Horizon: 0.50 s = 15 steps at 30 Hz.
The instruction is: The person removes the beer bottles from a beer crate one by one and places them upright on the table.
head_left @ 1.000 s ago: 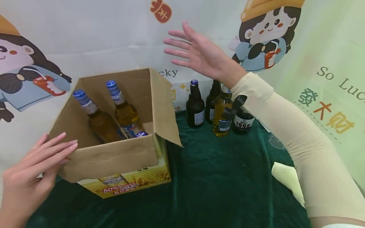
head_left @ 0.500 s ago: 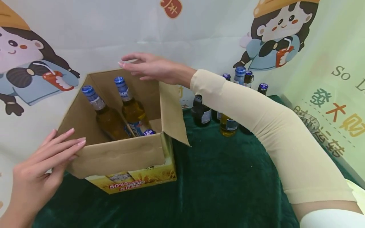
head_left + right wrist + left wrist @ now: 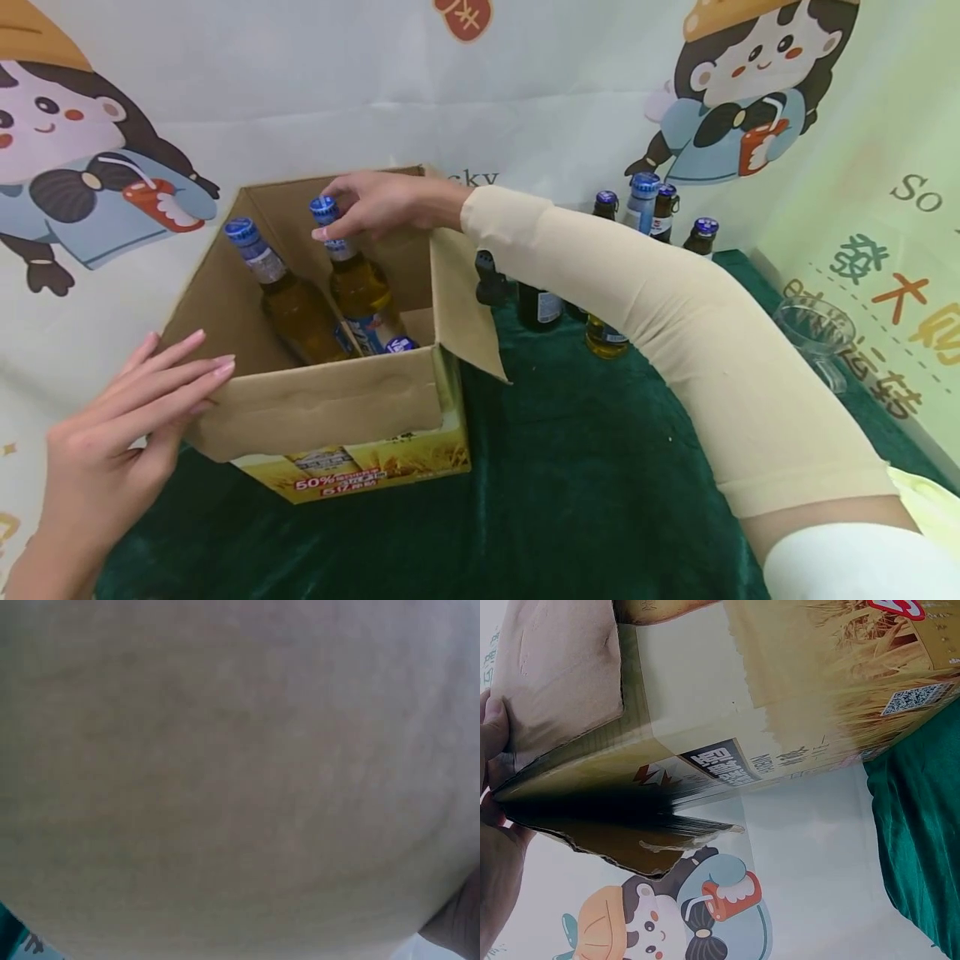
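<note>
In the head view my right hand (image 3: 382, 204) is at the neck of an amber beer bottle (image 3: 363, 292) with a blue cap, thumb in front and fingers behind. This bottle stands in an open cardboard box (image 3: 315, 408), next to a second blue-capped bottle (image 3: 296, 312). A third cap (image 3: 401, 344) shows low behind the near flap. My left hand (image 3: 127, 433) holds the box's near left corner. In the left wrist view, its fingers (image 3: 495, 727) lie against the brown flap (image 3: 562, 682). Sleeve fabric (image 3: 240, 780) fills most of the right wrist view.
Several bottles (image 3: 641, 204) stand on the green cloth (image 3: 585, 467) at the back right, partly behind my right sleeve (image 3: 660, 308). A clear glass mug (image 3: 817, 329) is farther right. A printed backdrop (image 3: 525, 67) hangs behind; a pale yellow cloth (image 3: 926, 504) shows at the right edge.
My right hand has come left and down from above the standing bottles into the box, and has taken hold of a bottle neck. The left hand stays at the box corner.
</note>
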Tool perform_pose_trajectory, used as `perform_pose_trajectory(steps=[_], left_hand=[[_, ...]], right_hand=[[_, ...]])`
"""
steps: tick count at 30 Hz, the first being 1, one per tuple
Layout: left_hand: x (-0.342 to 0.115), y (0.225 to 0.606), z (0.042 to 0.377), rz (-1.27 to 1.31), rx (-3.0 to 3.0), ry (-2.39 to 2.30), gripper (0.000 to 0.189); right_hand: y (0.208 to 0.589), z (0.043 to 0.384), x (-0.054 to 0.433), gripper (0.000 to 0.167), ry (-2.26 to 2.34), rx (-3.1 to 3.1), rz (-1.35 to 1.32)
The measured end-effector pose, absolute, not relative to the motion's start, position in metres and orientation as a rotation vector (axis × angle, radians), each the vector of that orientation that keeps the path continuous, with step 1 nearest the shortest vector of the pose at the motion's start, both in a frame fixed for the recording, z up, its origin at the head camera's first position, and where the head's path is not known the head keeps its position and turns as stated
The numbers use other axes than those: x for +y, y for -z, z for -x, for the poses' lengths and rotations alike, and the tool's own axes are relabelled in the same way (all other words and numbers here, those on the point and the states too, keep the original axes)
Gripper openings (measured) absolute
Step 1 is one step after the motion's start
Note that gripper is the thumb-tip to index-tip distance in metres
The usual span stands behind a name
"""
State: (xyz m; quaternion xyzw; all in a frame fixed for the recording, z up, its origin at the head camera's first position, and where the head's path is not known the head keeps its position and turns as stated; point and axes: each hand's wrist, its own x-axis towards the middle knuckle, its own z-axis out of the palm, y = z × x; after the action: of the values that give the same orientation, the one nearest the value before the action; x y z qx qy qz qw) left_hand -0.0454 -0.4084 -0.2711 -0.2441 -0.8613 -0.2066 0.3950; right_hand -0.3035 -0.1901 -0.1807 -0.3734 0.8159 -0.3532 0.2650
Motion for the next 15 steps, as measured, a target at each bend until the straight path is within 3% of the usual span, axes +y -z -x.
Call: perform_pose_trajectory(steps=[3, 10, 15], left_hand=[[-0.408, 0.271, 0.045, 0.619, -2.182, 0.529, 0.052], [-0.407, 0.272, 0.045, 0.621, -2.181, 0.524, 0.051], [-0.408, 0.271, 0.045, 0.615, -2.185, 0.519, 0.051]], right_hand=[[0.183, 0.303, -0.195, 0.071, 0.930, 2.215, 1.000], [0.195, 0.304, -0.205, 0.031, 0.969, 2.242, 1.000], [0.194, 0.302, -0.205, 0.021, 1.022, 2.248, 0.993]])
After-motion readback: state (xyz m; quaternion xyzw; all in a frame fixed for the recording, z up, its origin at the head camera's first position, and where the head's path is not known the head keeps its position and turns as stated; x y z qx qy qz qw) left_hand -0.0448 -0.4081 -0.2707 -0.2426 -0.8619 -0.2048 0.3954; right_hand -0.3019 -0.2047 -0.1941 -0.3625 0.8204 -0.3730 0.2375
